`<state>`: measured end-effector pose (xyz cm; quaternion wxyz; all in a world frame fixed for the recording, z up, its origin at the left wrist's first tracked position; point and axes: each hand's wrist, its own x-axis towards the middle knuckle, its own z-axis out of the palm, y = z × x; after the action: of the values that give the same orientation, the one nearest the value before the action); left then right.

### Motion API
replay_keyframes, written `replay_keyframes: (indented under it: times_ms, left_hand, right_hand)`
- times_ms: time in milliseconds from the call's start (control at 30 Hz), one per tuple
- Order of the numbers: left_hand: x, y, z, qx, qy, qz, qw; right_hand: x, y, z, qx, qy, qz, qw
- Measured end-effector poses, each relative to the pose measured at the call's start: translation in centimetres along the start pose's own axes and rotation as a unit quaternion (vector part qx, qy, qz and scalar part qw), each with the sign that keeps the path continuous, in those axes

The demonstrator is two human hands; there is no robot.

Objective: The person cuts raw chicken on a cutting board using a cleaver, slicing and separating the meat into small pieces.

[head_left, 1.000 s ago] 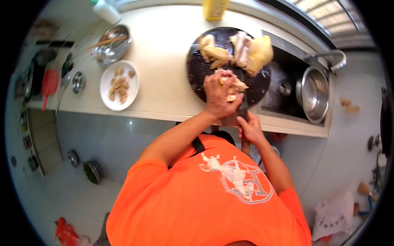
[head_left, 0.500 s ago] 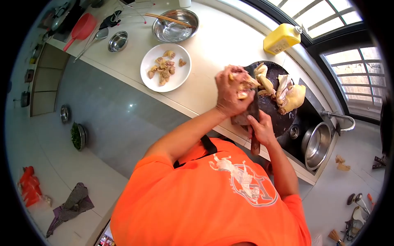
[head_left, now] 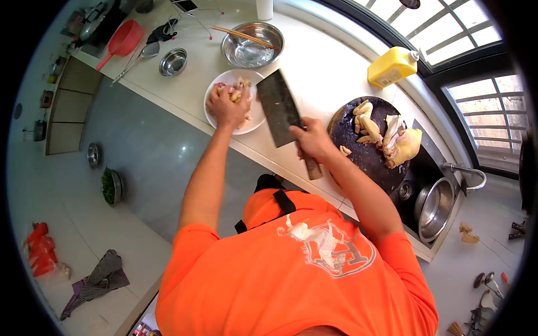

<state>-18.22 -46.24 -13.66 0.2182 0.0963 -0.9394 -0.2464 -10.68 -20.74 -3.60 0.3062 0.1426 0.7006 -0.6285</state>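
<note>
My left hand (head_left: 227, 109) is over the white plate (head_left: 252, 124), with its fingers closed around pale chicken pieces (head_left: 241, 89). The hand covers part of what lies on the plate. In my right hand (head_left: 315, 141) is the handle of a cleaver (head_left: 280, 106), its broad dark blade raised over the counter just right of the plate. A round dark chopping board (head_left: 364, 157) sits farther right. On it lie a chicken wing (head_left: 367, 124), a large yellow-skinned chicken piece (head_left: 404, 148) and a small scrap (head_left: 344, 150).
Behind the plate stands a steel bowl (head_left: 246, 53) with chopsticks (head_left: 244, 37) across it. A small steel bowl (head_left: 173, 61), a ladle (head_left: 148, 50) and a red scoop (head_left: 124, 38) are at left. A yellow jug (head_left: 392, 67) stands by the window; a steel basin (head_left: 436, 210) is near the tap.
Both hands have moved left from the chopping board. My left hand has carried chicken pieces to the plate, and my right hand has lifted the cleaver off the board's edge.
</note>
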Motion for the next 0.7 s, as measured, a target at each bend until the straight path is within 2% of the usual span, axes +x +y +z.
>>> replay_keyframes:
  times_ms: [67,167,233,300,333,400,467,567,633,700]
  left_hand:
    - [2.1,-2.4,0.4,-0.161,-0.027,-0.036,0.986]
    - [2.7,-3.2,0.0,-0.176,-0.014,-0.083,0.981]
    - [2.8,-3.9,-0.2,-0.084,-0.053,0.025,0.995]
    - [2.6,-3.4,0.1,0.001,-0.087,0.14,0.986]
    - [3.1,2.4,-4.6,0.029,-0.189,0.071,0.979]
    - [2.3,5.0,-6.6,0.063,-0.152,0.09,0.982]
    - [1.3,3.9,-1.7,-0.003,-0.005,0.141,0.99]
    - [-2.7,11.3,0.9,-0.177,-0.17,0.083,0.966]
    - [-6.9,16.0,2.5,-0.281,-0.248,0.228,0.899]
    - [-9.8,20.7,1.8,-0.261,-0.303,0.351,0.847]
  right_hand:
    - [-2.7,-0.1,-2.8,-0.051,0.039,-0.047,0.997]
    - [-7.3,1.5,-7.1,-0.103,0.119,-0.168,0.973]
    - [-10.7,2.6,-9.4,-0.086,0.181,-0.138,0.97]
    - [-14.0,3.7,-11.1,-0.137,0.248,-0.171,0.944]
    - [-15.2,5.1,-12.0,-0.141,0.282,-0.173,0.933]
    - [-17.1,9.0,-13.1,-0.142,0.35,-0.195,0.905]
    - [-18.2,13.2,-13.7,-0.168,0.421,-0.227,0.862]
    - [-18.8,16.7,-13.1,-0.121,0.485,-0.169,0.85]
    - [-18.6,18.6,-13.1,-0.124,0.497,-0.159,0.844]
    - [-18.3,20.3,-13.1,-0.129,0.507,-0.145,0.84]
